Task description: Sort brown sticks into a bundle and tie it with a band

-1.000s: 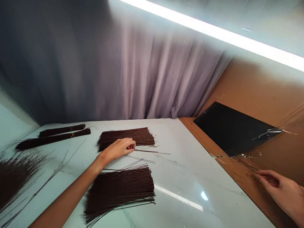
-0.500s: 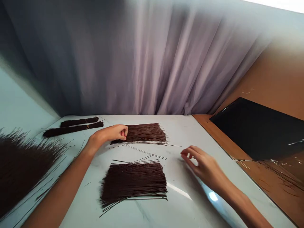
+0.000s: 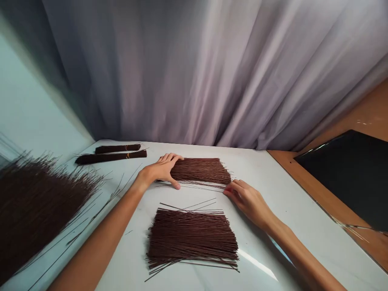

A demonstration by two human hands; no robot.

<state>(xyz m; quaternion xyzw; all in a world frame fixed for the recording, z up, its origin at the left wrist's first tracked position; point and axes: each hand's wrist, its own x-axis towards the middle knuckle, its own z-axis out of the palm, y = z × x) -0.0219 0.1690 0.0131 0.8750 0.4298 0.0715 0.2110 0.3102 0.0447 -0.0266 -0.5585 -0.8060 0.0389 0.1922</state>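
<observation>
My left hand (image 3: 165, 167) lies with fingers and thumb spread against the left end of the far pile of thin dark brown sticks (image 3: 201, 170). At that pile's near right corner, my right hand (image 3: 247, 200) is closed in a pinch on the ends of a few loose sticks (image 3: 209, 187) along its front edge; the exact number is hidden. Closer to me lies a second flat pile of the same sticks (image 3: 192, 238), touched by neither hand. Some of its sticks stick out crosswise at the back and front.
Two tied bundles (image 3: 118, 157) lie at the back left of the white table (image 3: 257, 258). A large heap of brown sticks (image 3: 39, 214) fills the left side, with loose strands beside it. A grey curtain (image 3: 169, 72) hangs behind; a black panel (image 3: 351, 173) is at the right.
My left hand has opened from a curled shape and spread over the far pile's left end. My right hand has moved to that pile's near right corner and pinched. The view has shifted left.
</observation>
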